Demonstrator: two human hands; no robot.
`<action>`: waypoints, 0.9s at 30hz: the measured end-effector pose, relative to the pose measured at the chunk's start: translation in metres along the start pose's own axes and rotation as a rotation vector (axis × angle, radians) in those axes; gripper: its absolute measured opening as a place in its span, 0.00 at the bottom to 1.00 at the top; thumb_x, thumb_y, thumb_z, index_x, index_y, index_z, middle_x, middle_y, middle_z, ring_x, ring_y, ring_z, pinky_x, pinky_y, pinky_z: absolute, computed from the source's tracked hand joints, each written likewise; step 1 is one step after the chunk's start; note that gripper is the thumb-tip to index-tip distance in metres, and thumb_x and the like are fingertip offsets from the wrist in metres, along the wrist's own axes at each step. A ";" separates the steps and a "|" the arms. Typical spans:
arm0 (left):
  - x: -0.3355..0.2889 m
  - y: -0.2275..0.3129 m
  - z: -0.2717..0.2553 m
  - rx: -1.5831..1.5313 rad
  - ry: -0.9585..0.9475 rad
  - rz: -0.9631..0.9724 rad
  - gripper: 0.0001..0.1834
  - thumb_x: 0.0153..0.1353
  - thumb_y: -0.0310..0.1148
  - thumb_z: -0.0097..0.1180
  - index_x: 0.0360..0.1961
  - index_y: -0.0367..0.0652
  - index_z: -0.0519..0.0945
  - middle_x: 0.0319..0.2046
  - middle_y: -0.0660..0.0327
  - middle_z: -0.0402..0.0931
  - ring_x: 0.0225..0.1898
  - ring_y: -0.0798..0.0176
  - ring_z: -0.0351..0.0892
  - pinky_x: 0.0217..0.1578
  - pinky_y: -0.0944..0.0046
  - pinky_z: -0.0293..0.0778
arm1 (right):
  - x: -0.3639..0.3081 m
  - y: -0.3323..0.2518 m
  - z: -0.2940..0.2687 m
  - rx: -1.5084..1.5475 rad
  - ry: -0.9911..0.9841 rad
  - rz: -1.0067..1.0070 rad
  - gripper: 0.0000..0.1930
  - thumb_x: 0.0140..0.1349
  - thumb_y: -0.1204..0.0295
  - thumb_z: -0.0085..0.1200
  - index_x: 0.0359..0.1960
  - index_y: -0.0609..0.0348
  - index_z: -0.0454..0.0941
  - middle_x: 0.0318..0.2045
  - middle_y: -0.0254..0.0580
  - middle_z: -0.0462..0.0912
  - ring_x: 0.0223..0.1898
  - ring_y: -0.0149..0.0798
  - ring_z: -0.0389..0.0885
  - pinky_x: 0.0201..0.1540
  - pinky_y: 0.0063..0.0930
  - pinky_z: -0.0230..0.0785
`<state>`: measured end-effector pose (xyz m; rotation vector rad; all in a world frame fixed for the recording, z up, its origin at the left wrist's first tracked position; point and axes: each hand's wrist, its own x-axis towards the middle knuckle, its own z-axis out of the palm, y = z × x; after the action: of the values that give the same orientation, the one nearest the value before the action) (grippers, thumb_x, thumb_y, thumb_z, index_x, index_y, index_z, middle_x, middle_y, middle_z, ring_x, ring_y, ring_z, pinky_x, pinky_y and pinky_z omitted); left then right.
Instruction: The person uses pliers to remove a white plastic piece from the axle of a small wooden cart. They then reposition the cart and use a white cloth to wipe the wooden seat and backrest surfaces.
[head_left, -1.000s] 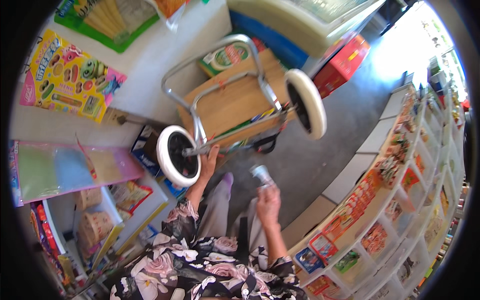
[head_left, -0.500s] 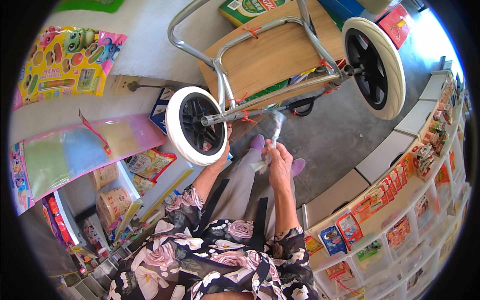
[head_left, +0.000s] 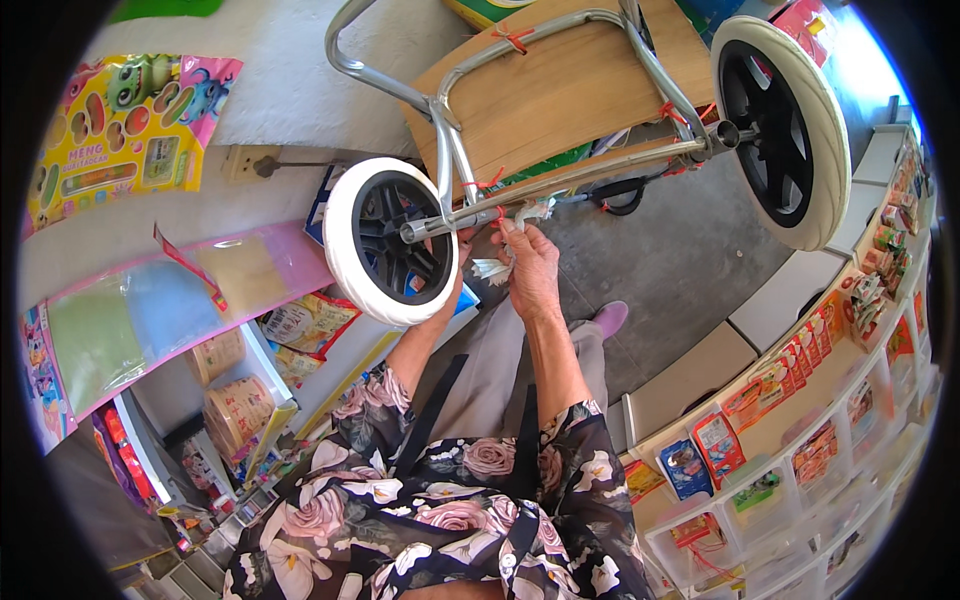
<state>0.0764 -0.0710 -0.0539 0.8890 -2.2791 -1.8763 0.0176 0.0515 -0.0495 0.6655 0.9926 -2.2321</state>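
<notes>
A cart with a silver tubular frame (head_left: 455, 150) stands in front of me, its wooden board (head_left: 560, 90) fastened with red ties. White-rimmed wheels with black hubs, a left wheel (head_left: 343, 262) and a right wheel (head_left: 838, 130), sit at the ends of its axle tube (head_left: 590, 172). My right hand (head_left: 532, 268) is closed on a crumpled whitish strip (head_left: 490, 270), cloth or plastic, just below the axle tube near a red tie (head_left: 500, 214). My left hand (head_left: 450, 290) reaches up behind the left wheel; its fingers are mostly hidden.
At left, shelves hold paper tubs (head_left: 240, 410) and snack packets (head_left: 305, 325); a yellow toy package (head_left: 125, 130) hangs on the wall. Clear plastic bins (head_left: 780, 510) with small packets curve along the right. Grey floor (head_left: 690, 250) lies under the cart.
My right hand has moved up and left with the strip, close to the axle tube beside the red tie. The right wheel appears farther right, and one shoe has left view.
</notes>
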 end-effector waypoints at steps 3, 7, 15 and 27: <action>-0.007 0.000 0.007 0.054 0.072 0.041 0.16 0.58 0.21 0.48 0.49 0.37 0.68 0.43 0.56 0.73 0.47 0.61 0.73 0.51 0.61 0.66 | 0.003 0.002 0.001 -0.155 0.082 0.000 0.08 0.60 0.69 0.56 0.33 0.60 0.77 0.26 0.32 0.77 0.28 0.24 0.72 0.29 0.18 0.60; -0.013 0.011 0.013 0.088 0.038 0.058 0.15 0.59 0.20 0.44 0.48 0.34 0.70 0.43 0.55 0.73 0.46 0.62 0.72 0.51 0.63 0.68 | 0.006 0.003 0.005 -0.133 0.094 -0.030 0.07 0.60 0.70 0.55 0.32 0.61 0.77 0.24 0.33 0.77 0.24 0.23 0.70 0.25 0.16 0.60; -0.009 0.039 0.029 -0.291 -0.064 -0.059 0.16 0.58 0.20 0.44 0.48 0.33 0.73 0.42 0.54 0.76 0.44 0.65 0.74 0.49 0.66 0.69 | 0.004 0.004 0.005 0.230 0.040 0.024 0.09 0.60 0.69 0.56 0.28 0.63 0.75 0.22 0.36 0.76 0.20 0.25 0.65 0.23 0.17 0.59; -0.009 0.043 0.029 -0.243 -0.087 -0.156 0.15 0.59 0.22 0.46 0.48 0.33 0.74 0.44 0.55 0.75 0.45 0.65 0.74 0.52 0.66 0.68 | 0.011 0.010 0.002 0.498 -0.028 0.141 0.07 0.65 0.70 0.48 0.32 0.61 0.72 0.21 0.33 0.71 0.17 0.23 0.63 0.20 0.14 0.58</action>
<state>0.0557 -0.0379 -0.0196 0.9917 -2.0178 -2.2384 0.0167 0.0408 -0.0604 0.8806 0.3541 -2.3648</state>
